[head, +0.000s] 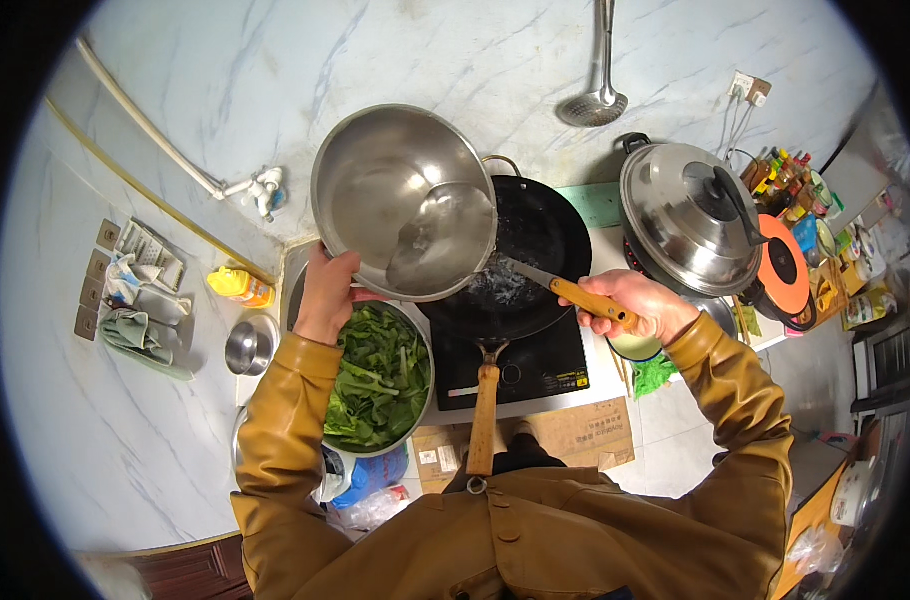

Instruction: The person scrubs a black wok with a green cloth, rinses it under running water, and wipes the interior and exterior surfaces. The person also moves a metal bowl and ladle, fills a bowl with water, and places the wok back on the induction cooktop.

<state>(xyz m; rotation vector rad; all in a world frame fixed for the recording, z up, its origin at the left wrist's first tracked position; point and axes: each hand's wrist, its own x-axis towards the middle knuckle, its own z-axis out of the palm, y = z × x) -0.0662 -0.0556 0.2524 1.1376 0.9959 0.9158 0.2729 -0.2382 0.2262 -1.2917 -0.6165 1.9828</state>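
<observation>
My left hand (pixel 329 291) grips the rim of a large stainless steel bowl (pixel 380 172), tilted over a black wok (pixel 548 225), with clear water lying in the bowl's lower side. Water splashes in the wok near the bowl's rim. In my right hand (pixel 620 304) is the wooden handle of a spatula (pixel 590 300), its metal end reaching into the wok. The wok sits on a black induction cooktop (pixel 466 375), with its wooden handle (pixel 485 420) towards me. Below my left hand stands a metal basin of chopped leafy greens (pixel 380 382).
At the right stand a lidded steel pot (pixel 668 217), an orange-rimmed lid (pixel 774 247) and seasoning bottles (pixel 785 176). A skimmer (pixel 593 109) hangs on the wall. Towards the left are a yellow bottle (pixel 241 287), a small steel bowl (pixel 248 349) and a faucet (pixel 266 191).
</observation>
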